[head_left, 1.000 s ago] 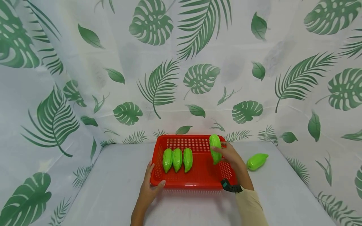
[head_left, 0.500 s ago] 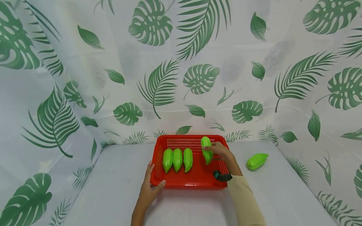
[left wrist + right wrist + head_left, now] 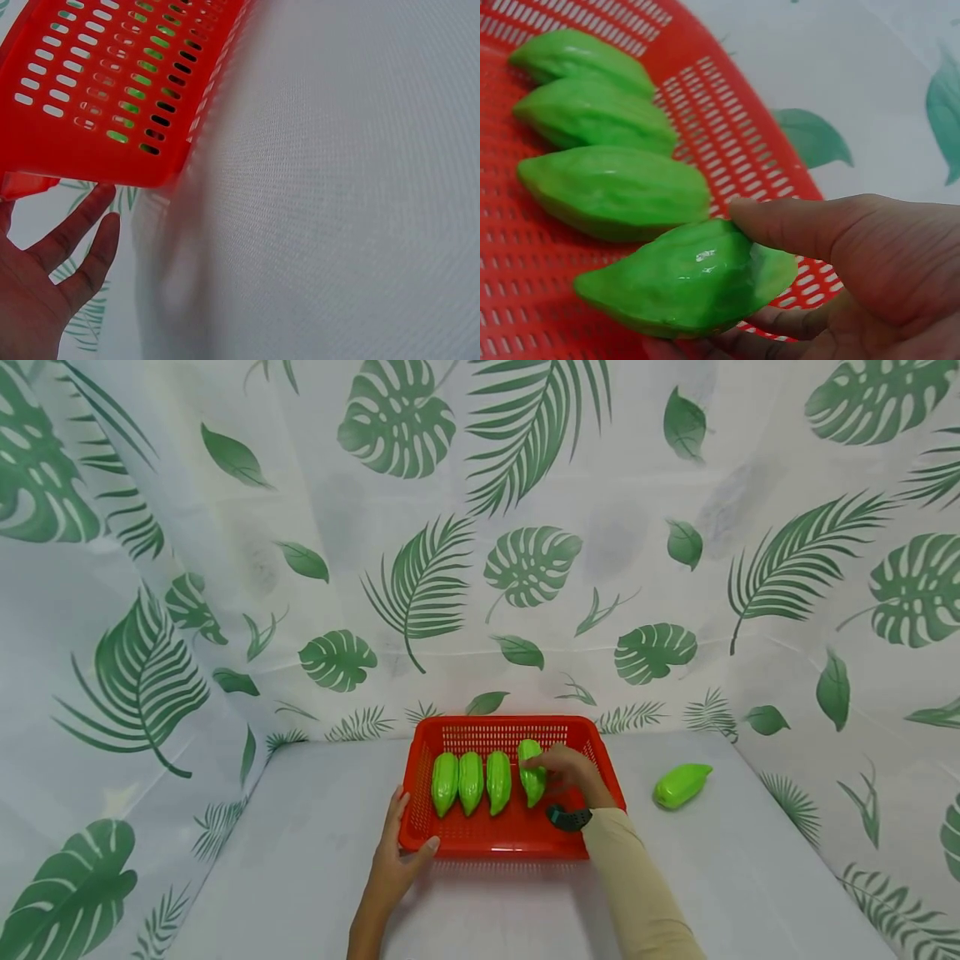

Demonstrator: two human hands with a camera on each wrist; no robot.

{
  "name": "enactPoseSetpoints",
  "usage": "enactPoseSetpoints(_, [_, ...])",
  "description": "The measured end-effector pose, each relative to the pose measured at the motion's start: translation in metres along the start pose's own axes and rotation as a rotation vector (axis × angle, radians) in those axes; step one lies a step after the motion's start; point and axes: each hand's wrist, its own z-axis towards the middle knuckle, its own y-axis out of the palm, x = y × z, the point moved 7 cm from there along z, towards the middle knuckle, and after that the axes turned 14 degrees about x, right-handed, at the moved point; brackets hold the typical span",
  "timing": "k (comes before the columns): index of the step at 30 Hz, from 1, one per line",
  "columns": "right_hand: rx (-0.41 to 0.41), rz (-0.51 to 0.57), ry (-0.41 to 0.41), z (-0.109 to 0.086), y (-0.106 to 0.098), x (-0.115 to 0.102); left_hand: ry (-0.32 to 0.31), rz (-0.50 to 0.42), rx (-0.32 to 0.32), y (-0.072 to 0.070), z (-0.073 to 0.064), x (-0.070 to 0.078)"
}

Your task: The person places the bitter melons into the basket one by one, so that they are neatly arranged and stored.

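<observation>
My right hand (image 3: pixel 566 770) pinches a green, ridged, glossy fruit (image 3: pixel 682 281) with one pointed end, thumb on top and fingers underneath. It is low inside the red basket (image 3: pixel 517 839), to the right of three similar fruits: a left one (image 3: pixel 445 783), a middle one (image 3: pixel 470 783) and a right one (image 3: pixel 498 782). These three lie side by side, pointed ends toward me. My left hand (image 3: pixel 393 860) is at the basket's front left corner, fingers straight along the left side and thumb at the front rim. Its spread fingers (image 3: pixel 97 259) also show in the left wrist view.
Another green fruit (image 3: pixel 682 786) lies on the white table cover (image 3: pixel 750 877), right of the basket. Behind and beside the table hangs a white cloth (image 3: pixel 450 693) with green leaf prints. Perforated walls surround the basket's floor.
My right hand has carried the green fruit leftward and down, from the basket's right side to beside the three fruits. The left hand stays at the corner.
</observation>
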Motion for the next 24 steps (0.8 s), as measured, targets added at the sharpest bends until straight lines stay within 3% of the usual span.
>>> enactPoseSetpoints(12, [-0.014, 0.008, 0.086, -0.003, 0.019, 0.003, 0.028, -0.03, -0.012, 0.001, 0.001, -0.001])
enactPoseSetpoints(24, [-0.019, 0.002, 0.083, 0.007, 0.027, 0.004, 0.035, -0.024, -0.009, 0.001, 0.001, -0.002])
